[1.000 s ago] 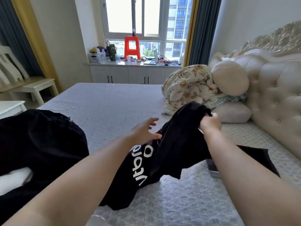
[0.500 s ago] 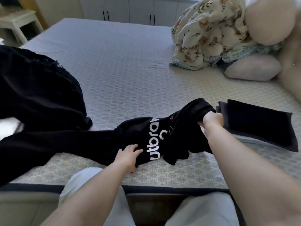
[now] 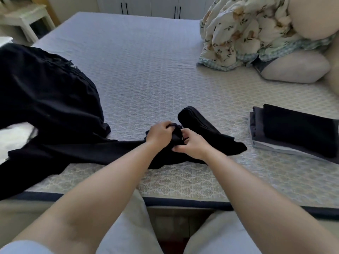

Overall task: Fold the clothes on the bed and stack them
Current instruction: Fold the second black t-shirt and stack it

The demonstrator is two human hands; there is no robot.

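Now both the left hand [image 3: 159,133] and right hand [image 3: 190,146] grip the bunched black garment [image 3: 211,136]; better spread it flat on the bed [image 3: 146,70] toward twelve o'clock before folding.

I look down across the bed [image 3: 146,57], which fills most of my view; its pale quilted cover has a small woven pattern and a dark trim along the near edge. At the far side runs a row of white cabinets [image 3: 152,5] with slim dark handles. A white bench [image 3: 27,21] stands far left, on the floor beside the bed. Far right, a floral quilt [image 3: 244,32] is bunched against two beige pillows [image 3: 297,68]. Soft daylight falls evenly over the cover.
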